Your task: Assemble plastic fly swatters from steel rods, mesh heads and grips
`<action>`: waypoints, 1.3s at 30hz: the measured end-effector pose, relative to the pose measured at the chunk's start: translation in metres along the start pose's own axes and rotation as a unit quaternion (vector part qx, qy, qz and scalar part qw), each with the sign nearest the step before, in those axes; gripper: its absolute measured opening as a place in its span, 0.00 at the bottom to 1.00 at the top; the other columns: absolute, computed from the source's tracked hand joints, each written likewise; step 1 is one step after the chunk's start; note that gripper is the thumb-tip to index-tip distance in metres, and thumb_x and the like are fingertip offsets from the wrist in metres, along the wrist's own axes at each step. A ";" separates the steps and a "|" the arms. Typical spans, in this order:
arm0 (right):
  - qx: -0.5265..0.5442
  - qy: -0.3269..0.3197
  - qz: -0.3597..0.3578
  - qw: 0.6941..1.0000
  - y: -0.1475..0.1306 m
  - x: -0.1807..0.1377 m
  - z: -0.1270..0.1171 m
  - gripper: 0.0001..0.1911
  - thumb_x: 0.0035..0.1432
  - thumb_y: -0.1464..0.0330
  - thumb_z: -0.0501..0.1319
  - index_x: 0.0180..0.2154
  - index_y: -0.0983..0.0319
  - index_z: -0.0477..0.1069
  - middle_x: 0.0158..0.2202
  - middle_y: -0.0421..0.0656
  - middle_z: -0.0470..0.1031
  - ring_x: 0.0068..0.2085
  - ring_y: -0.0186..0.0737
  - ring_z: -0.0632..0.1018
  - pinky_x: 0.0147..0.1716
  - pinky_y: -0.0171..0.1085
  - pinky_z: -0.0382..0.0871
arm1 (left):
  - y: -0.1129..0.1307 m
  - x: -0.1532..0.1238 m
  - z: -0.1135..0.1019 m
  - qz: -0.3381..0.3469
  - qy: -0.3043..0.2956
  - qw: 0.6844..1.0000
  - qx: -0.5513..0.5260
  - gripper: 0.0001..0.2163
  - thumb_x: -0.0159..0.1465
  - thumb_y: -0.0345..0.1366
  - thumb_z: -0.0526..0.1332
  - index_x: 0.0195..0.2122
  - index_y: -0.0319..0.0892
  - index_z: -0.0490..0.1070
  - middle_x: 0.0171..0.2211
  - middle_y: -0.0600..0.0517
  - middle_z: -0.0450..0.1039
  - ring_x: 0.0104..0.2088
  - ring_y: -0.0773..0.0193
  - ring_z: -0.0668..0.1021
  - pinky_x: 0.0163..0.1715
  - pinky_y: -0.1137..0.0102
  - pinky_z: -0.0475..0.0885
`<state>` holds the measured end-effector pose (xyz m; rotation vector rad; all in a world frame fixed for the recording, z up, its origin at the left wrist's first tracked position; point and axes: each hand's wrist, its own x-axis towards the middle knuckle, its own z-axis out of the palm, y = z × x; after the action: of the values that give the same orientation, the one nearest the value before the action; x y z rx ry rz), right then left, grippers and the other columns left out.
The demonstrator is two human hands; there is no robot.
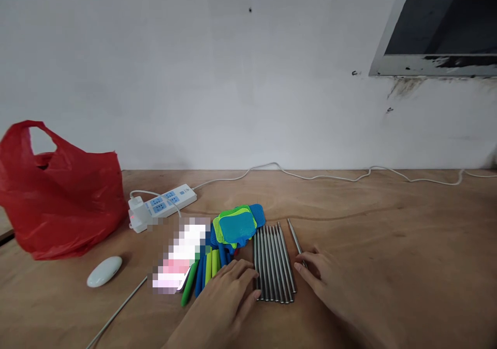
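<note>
Several slim metal rods point(274, 266) with pointed far ends lie side by side in a row on the wooden table. My right hand point(320, 274) pinches one more rod point(294, 235) between thumb and fingers, just right of the row. At the row's left edge rests my left hand point(233, 289), its thumb apart from its bent fingers and nothing seen in its grasp. Left of that hand lie green, blue and yellow tubes point(208, 268), partly covered by it. A pile of blue and green mesh pieces point(236, 227) sits behind the tubes.
A pixelated bright screen point(182, 258) lies left of the tubes. Farther left are a white oval object point(104, 271), a red plastic bag point(66, 199) and a power strip point(166, 204) with a plug. A white cable point(310, 177) runs along the wall.
</note>
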<state>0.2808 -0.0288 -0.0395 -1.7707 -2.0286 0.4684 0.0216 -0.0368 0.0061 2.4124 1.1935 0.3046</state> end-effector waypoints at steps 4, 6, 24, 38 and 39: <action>0.001 -0.019 -0.002 1.000 0.000 0.003 -0.002 0.16 0.68 0.62 0.53 0.40 0.60 0.78 0.41 0.48 0.77 0.42 0.48 0.78 0.43 0.45 0.67 | 0.002 0.003 0.004 -0.005 -0.004 1.000 0.017 0.09 0.72 0.32 0.55 0.51 0.43 0.70 0.53 0.45 0.72 0.55 0.51 0.74 0.56 0.54 0.71; 0.010 -0.025 -0.015 1.000 -0.003 0.002 -0.002 0.15 0.68 0.63 0.53 0.36 0.60 0.77 0.38 0.47 0.76 0.39 0.46 0.78 0.40 0.43 0.67 | 0.002 0.004 0.005 -0.006 -0.003 1.000 0.022 0.10 0.72 0.31 0.55 0.52 0.42 0.70 0.54 0.44 0.72 0.56 0.51 0.74 0.57 0.54 0.71; 0.062 0.007 -0.093 0.994 -0.008 -0.003 -0.011 0.08 0.64 0.64 0.57 0.35 0.57 0.74 0.34 0.42 0.78 0.34 0.42 0.77 0.33 0.39 0.65 | -0.001 0.012 0.005 -0.048 -0.037 0.995 0.074 0.10 0.70 0.28 0.56 0.49 0.42 0.73 0.49 0.44 0.75 0.51 0.51 0.77 0.52 0.56 0.72; 0.065 0.189 -0.129 0.971 -0.002 0.064 -0.005 0.19 0.68 0.60 0.50 0.28 0.59 0.70 0.22 0.38 0.67 0.25 0.38 0.70 0.29 0.36 0.60 | -0.003 0.050 0.002 -0.120 -0.011 0.979 0.167 0.10 0.70 0.32 0.55 0.33 0.38 0.73 0.34 0.43 0.77 0.35 0.50 0.81 0.29 0.65 0.68; 0.074 0.198 -0.126 0.969 0.001 0.063 -0.002 0.19 0.68 0.59 0.50 0.28 0.59 0.70 0.22 0.38 0.65 0.24 0.37 0.69 0.28 0.36 0.61 | -0.004 0.050 0.003 -0.120 -0.011 0.978 0.170 0.11 0.70 0.32 0.54 0.32 0.39 0.73 0.33 0.44 0.77 0.33 0.51 0.80 0.29 0.66 0.68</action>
<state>0.2760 0.0334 -0.0332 -1.3645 -1.8439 0.1642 0.0498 0.0045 0.0022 2.5042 1.6192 -0.0031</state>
